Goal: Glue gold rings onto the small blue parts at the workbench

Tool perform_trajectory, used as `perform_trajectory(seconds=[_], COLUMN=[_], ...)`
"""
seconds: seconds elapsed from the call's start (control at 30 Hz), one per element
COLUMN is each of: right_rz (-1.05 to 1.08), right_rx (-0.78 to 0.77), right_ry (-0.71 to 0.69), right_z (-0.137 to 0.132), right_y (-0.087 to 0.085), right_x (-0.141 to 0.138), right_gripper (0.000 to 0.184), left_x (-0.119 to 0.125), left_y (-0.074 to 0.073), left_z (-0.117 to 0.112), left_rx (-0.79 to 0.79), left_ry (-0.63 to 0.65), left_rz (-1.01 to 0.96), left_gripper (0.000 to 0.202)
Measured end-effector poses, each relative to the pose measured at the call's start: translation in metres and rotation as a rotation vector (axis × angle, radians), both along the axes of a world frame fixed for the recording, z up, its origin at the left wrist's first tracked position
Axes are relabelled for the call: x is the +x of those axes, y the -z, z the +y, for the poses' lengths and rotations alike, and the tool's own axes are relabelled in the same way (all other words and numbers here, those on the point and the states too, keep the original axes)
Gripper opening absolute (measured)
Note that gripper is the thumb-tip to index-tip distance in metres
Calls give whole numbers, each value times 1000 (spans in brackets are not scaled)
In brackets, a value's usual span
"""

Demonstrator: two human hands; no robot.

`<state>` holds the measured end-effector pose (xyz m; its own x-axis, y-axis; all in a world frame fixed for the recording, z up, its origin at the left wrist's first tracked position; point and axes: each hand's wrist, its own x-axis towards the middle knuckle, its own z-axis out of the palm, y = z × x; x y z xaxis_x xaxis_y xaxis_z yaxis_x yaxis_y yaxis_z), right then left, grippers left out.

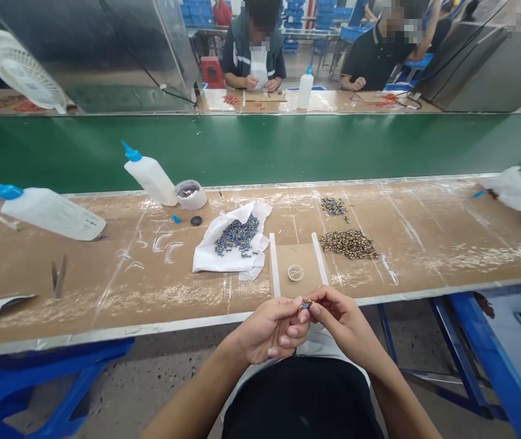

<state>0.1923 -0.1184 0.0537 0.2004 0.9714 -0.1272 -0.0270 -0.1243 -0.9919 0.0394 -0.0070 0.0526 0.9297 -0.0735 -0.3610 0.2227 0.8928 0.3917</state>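
Closest to the lens, two hands are seen meeting just over the near edge of the workbench (425, 268). One small blue part (306, 303) is pinched from both sides, by the fingertips of the left hand (272, 329) and of the right hand (340, 320). The other fingers of the left hand are curled towards the palm.

Just beyond the hands, one small ring (295, 272) is found lying between two white strips (273, 265). To the left of these, one white cloth (209, 256) is spread out, and a heap of blue parts (237, 235) is piled on it. To the right, one heap of brass-coloured parts (348, 242) is seen, with one smaller scatter of bluish parts (333, 206) behind it.

Two squeeze bottles with blue nozzles are laid tilted on the bench, one at far left (50, 210) and one (150, 177) touching a single white cup (191, 195). One pair of tweezers (59, 277) is left near the front edge.

One green conveyor belt (260, 146) is run along behind the bench. Two people are seated across it, and a third bottle (304, 88) is stood upright between them.
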Motion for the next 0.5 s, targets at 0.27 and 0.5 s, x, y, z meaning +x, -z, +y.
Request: perform_trajectory(seconds=[0.27,0.5], right_rz=[20,-384], right_rx=[-16,-18], right_ry=[293,579], right_z=[-9,13], right_y=[17,51], right_x=[24,116], right_gripper=[29,35], left_x=[-7,-43], left_y=[13,56], left_z=[47,152], left_rx=[1211,2090], left_ry=[-197,-718], left_rz=[339,700], left_gripper=[42,24])
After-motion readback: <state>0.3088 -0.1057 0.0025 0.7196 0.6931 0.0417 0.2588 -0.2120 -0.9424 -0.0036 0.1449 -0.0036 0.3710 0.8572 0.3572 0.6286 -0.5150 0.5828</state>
